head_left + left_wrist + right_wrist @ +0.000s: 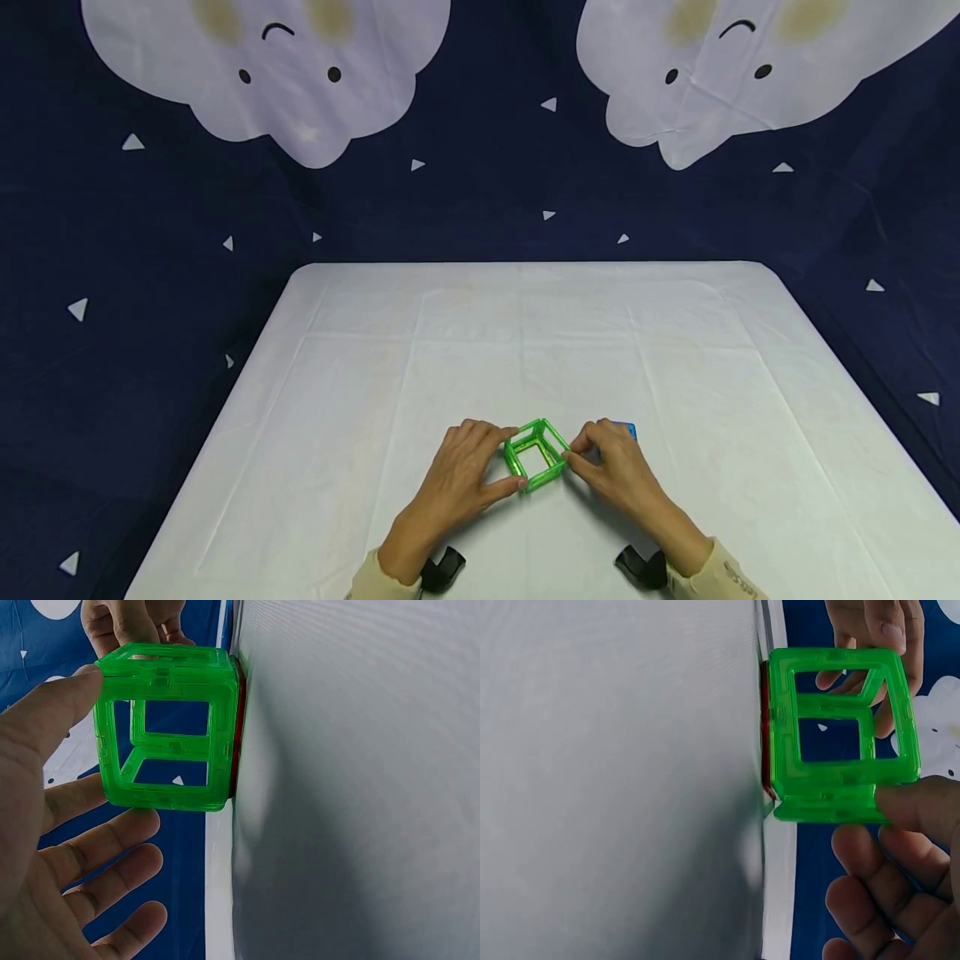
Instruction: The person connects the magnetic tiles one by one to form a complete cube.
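Observation:
A cube of see-through green magnetic tiles [546,478] stands on the white table in front of me. A red tile [765,735] forms its base. My left hand [465,467] holds the cube's left side between thumb and index finger, its other fingers spread in the left wrist view. On the right, my right hand [618,467] pinches the outer edge of a green side tile [829,811] between thumb and index finger. This tile tilts slightly away from the cube at its lower end. A blue piece [626,429] shows behind the right hand, mostly hidden by it.
The white table cover [360,375] has faint fold creases. A dark blue cloth [480,200] with clouds and small white triangles hangs beyond the table's far edge. Black wrist mounts [444,571] sit below both hands.

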{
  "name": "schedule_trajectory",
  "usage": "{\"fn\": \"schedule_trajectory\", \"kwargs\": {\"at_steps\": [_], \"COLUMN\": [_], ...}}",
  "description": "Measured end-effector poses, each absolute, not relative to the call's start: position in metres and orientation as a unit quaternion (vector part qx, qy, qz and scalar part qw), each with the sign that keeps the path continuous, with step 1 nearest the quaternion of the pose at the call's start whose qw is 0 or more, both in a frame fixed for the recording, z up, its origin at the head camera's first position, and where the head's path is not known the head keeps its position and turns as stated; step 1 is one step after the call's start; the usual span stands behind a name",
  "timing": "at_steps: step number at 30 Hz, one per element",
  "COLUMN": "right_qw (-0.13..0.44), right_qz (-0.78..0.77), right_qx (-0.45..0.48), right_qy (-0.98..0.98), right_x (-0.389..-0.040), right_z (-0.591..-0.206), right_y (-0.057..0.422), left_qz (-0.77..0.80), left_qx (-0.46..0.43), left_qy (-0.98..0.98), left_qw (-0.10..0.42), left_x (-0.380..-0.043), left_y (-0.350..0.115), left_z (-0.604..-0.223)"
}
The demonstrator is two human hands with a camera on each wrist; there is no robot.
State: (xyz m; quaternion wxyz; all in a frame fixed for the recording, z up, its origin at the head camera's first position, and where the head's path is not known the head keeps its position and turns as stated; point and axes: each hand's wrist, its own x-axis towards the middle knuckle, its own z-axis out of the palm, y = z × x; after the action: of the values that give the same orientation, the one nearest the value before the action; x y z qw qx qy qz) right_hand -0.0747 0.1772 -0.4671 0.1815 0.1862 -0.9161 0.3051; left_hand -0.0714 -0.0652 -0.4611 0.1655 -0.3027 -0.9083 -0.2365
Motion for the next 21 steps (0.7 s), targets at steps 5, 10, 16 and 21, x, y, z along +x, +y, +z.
{"fn": "schedule_trajectory", "kwargs": {"at_steps": [5, 10, 16, 21], "right_qw": [0.163, 0.138, 0.123, 0.127], "right_qz": [0.323, 0.342, 0.351, 0.353], "right_qx": [0.198, 0.186, 0.168, 0.173], "right_qy": [-0.911, -0.911, -0.913, -0.911], "right_x": [-0.0758, -0.0767, -0.0783, -0.0798], "right_z": [-0.4663, -0.4645, -0.4617, -0.4614], "right_y": [0.1797, 0.1803, 0.1807, 0.1808], "left_qz": [-0.236, -0.237, -0.241, -0.238], "left_qx": [-0.299, -0.298, -0.301, -0.3], "left_qy": [-0.909, -0.909, -0.906, -0.908], "left_qw": [0.167, 0.168, 0.174, 0.173], "left_x": [-0.0718, -0.0715, -0.0718, -0.0713], "left_y": [-0.065, -0.0649, -0.0643, -0.063], "left_z": [-0.4616, -0.461, -0.4615, -0.462]}}
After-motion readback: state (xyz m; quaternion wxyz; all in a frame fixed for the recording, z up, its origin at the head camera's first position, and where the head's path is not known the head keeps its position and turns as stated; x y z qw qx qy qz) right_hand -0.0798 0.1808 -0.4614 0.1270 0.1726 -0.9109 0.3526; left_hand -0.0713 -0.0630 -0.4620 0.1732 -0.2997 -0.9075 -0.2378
